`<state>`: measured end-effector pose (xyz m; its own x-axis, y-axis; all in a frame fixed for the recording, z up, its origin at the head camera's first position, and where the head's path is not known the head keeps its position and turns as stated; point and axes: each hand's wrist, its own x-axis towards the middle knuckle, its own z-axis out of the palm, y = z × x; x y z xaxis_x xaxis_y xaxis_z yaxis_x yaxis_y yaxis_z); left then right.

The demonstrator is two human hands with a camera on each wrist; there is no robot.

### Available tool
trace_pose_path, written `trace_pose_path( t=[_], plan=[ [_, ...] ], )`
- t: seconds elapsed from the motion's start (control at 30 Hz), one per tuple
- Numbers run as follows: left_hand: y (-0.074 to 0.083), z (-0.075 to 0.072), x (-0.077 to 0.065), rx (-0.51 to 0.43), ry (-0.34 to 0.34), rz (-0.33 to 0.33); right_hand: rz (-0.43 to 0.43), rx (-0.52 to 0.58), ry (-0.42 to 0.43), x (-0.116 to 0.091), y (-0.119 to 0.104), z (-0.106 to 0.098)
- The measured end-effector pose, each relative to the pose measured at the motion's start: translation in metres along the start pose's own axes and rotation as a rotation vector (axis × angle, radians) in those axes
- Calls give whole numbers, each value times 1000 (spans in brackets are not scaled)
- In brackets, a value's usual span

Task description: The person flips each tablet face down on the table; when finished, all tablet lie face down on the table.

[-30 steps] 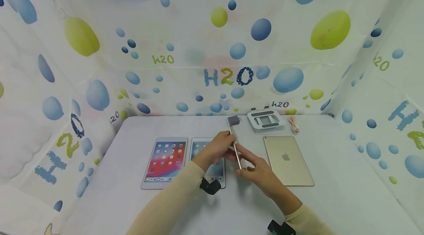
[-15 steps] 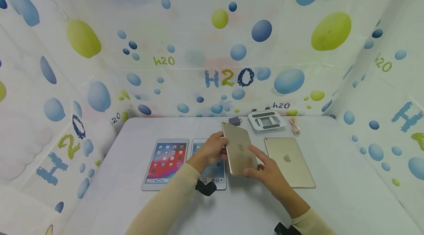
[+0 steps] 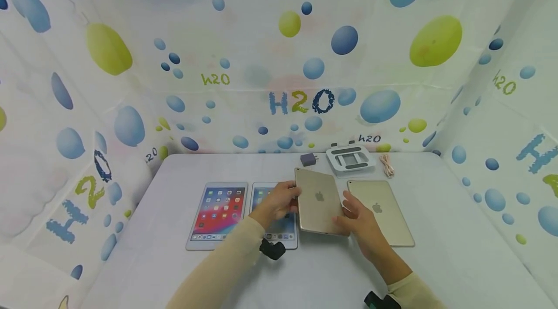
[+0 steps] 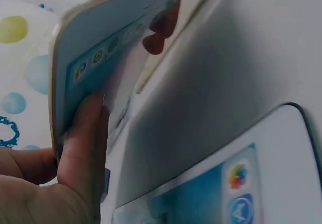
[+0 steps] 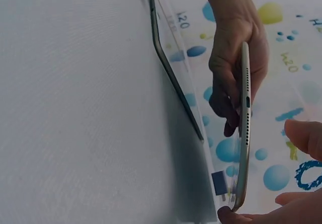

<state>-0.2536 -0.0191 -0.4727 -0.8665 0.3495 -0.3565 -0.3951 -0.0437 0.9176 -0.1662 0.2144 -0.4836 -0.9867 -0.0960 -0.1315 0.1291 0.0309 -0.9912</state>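
Note:
A gold-backed tablet [image 3: 318, 207] is raised above the table in the head view, tilted, its back facing up. My left hand [image 3: 276, 202] pinches its left edge; in the left wrist view that hand's [image 4: 75, 178] thumb or finger lies against the lit screen side of the tablet [image 4: 95, 38]. My right hand [image 3: 364, 226] is at the opposite edge. In the right wrist view, this hand's [image 5: 297, 204] fingertips meet the tablet's [image 5: 245, 158] edge, while its thumb stands apart from it. The charging port and speaker holes show there.
Two white-framed tablets lie screen up: one at left [image 3: 220, 212], one [image 3: 285, 226] partly under my left arm. A gold tablet [image 3: 385, 217] lies back up at right. Behind stand a dark charger plug [image 3: 308, 159], a grey-white folding stand [image 3: 350, 159] and a coiled cable [image 3: 386, 164].
The tablet has turned from edge-on to showing its gold back, then shifted slightly right and down. My right hand's fingers have moved off its back to its right edge.

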Motion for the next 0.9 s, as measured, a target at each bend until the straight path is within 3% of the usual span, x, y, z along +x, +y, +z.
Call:
trace_pose_path(
  t=[0.27,0.43,0.57,0.73,0.9],
  plan=[
    [-14,11,0,195,90,11,45,15,40,3,10,-8],
    [-18,17,-3,347,139,34,55,42,54,4,12,-9],
    [-16,24,-6,459,199,70,49,-6,44,3,12,-7],
    [-11,31,-14,483,238,55,54,-97,43,3,12,-6],
    [-9,35,-20,466,252,31,66,-13,63,5,13,-7]
  ],
)
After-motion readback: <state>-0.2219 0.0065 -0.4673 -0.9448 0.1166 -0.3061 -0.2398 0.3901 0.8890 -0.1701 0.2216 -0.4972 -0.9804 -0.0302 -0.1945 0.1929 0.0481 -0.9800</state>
